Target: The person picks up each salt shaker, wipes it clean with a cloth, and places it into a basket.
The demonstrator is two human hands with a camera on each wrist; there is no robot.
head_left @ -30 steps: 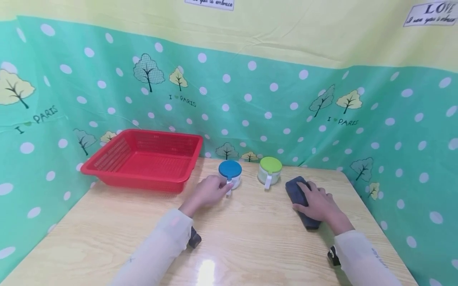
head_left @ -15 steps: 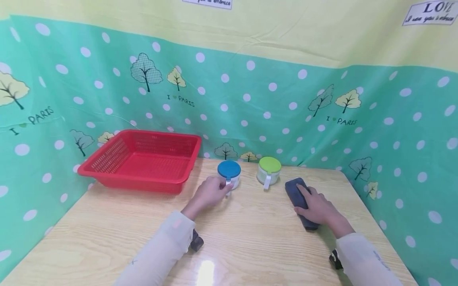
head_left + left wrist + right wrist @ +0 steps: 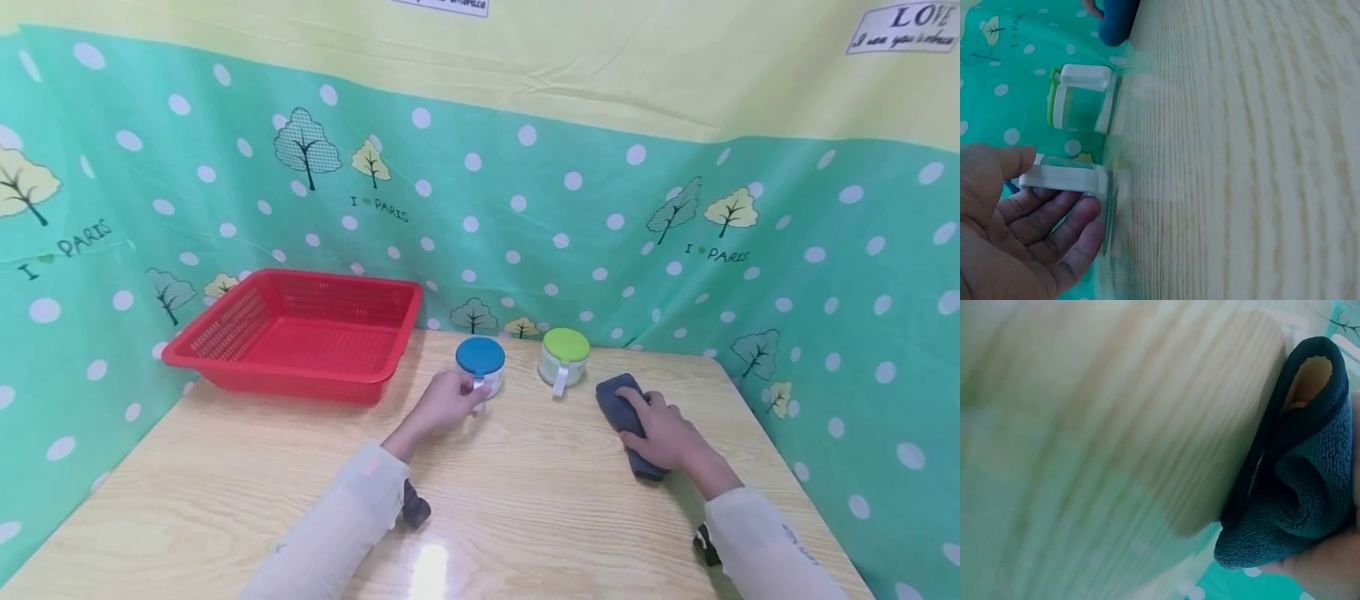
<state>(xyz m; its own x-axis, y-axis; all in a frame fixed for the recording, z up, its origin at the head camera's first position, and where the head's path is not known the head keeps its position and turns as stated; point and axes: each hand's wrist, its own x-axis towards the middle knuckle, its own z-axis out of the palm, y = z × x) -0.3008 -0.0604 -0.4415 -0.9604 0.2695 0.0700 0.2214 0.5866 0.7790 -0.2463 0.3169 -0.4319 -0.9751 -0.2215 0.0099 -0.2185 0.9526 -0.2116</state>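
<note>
In the head view my left hand holds the white handle of a small clear jar with a blue lid. The left wrist view shows the thumb on one side of that handle and the fingers curled behind it. The jar stands upright at the back of the table. Over on the right, my right hand grips a folded dark blue-grey cloth lying on the tabletop. Its fuzzy folds fill the right side of the right wrist view, where most of the hand is out of frame.
Between the hands stands a similar jar with a green lid, its white handle toward me. A red plastic basket sits at the back left. A dotted green curtain hangs behind the wooden table.
</note>
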